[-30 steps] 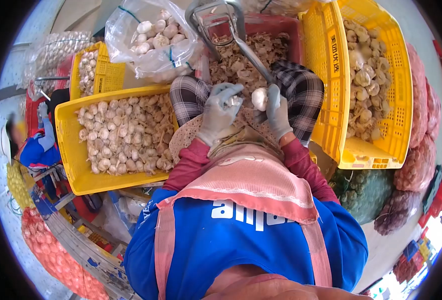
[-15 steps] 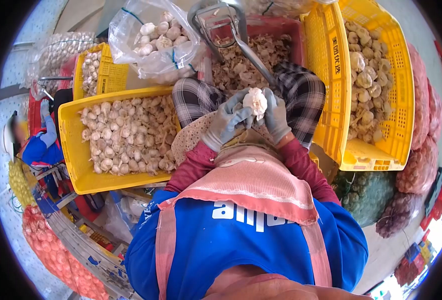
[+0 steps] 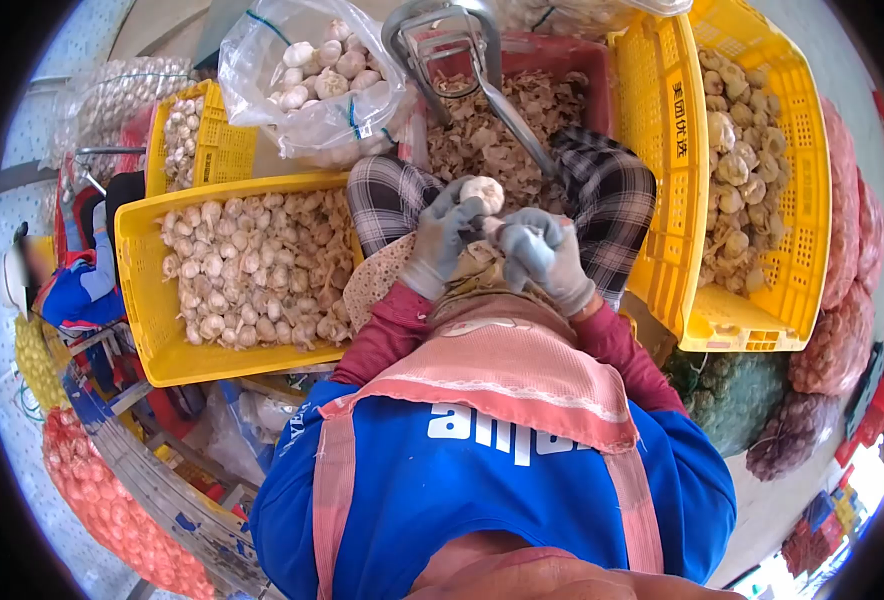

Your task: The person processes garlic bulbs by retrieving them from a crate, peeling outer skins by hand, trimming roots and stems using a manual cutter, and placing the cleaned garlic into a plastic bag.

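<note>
A white garlic bulb [image 3: 483, 193] is held in the gloved fingers of my left hand [image 3: 437, 245], above my lap. My right hand [image 3: 545, 258], also in a grey glove, is closed just below and to the right of the bulb. Its fingertips meet a small pale piece [image 3: 493, 226] between the hands; whether that is the stem or loose skin I cannot make out. In front of my hands is a red crate [image 3: 602, 95] full of dry garlic skins [image 3: 492, 135], with a metal frame [image 3: 492, 75] standing over it.
On the left, a yellow crate [image 3: 147, 330] holds many garlic bulbs. A clear plastic bag [image 3: 247, 85] of bulbs stands at the front left. Another yellow crate [image 3: 652, 200] with browner bulbs is on the right, net sacks [image 3: 832, 340] beyond it. A person [image 3: 82, 285] sits far left.
The bulb has shifted up and left into my left fingers. My right hand has come away from its side, dropped lower, and its fingers have curled in.
</note>
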{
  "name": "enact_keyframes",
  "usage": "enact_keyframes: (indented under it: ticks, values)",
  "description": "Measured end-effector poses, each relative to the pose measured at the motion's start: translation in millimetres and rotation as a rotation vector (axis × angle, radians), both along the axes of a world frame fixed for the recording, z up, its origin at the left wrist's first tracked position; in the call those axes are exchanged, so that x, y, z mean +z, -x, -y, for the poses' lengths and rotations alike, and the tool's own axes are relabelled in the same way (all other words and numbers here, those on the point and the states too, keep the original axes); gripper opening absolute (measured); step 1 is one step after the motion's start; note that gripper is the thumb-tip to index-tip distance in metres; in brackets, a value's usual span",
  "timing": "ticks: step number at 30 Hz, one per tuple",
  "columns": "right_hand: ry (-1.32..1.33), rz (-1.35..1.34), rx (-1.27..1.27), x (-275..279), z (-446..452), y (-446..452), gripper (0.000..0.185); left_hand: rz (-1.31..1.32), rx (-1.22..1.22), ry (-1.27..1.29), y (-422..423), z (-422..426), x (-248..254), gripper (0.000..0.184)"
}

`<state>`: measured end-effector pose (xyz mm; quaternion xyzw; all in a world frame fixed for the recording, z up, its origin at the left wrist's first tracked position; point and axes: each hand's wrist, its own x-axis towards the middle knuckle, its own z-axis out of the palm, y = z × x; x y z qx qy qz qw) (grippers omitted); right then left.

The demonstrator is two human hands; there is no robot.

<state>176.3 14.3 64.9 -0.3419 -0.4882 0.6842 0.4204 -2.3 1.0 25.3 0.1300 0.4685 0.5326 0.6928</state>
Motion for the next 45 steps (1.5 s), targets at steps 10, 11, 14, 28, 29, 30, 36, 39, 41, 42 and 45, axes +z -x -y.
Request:
enact_keyframes:
  ticks: [10, 11, 14, 28, 29, 30, 36, 39, 41, 42, 45]
  values:
    - [0.012, 0.202, -0.138, -20, -23, 16, 0.023, 0.166, -0.128, -0.244, 14, 0, 17, 0.06]
    - [-0.275, 0.407, -0.136, -20, -25, 13, 0.019, 0.166, -0.122, -0.244, 15, 0, 8, 0.06]
    - [-0.521, 0.541, -0.084, -20, -24, 17, 0.009, -0.065, -0.166, -0.265, 15, 3, 0, 0.071]
    - [0.033, 0.452, 0.088, 19, -81, -10, 0.039, 0.145, -0.065, -0.327, 27, -61, 1, 0.061]
    - [0.115, 0.375, 0.073, 28, -77, -11, 0.04, 0.163, -0.07, -0.311, 28, -66, 1, 0.059]
    - [0.145, 0.362, 0.08, 38, -76, -11, 0.042, 0.186, -0.096, -0.377, 30, -70, 0, 0.056]
    - [0.224, 0.396, 0.101, 58, -76, -8, 0.038, 0.222, -0.051, -0.356, 27, -76, 8, 0.057]
    - [0.22, 0.429, 0.097, 76, -76, -8, 0.035, 0.308, -0.05, -0.339, 27, -74, 1, 0.056]
    - [0.235, 0.446, 0.1, 78, -77, -4, 0.034, 0.365, -0.057, -0.327, 28, -74, -2, 0.057]
    - [0.258, 0.461, 0.072, 74, -76, -2, 0.033, 0.345, -0.059, -0.317, 28, -74, -1, 0.057]
    - [0.17, 0.419, 0.043, 35, -75, -4, 0.028, 0.297, -0.04, -0.301, 25, -77, 5, 0.059]
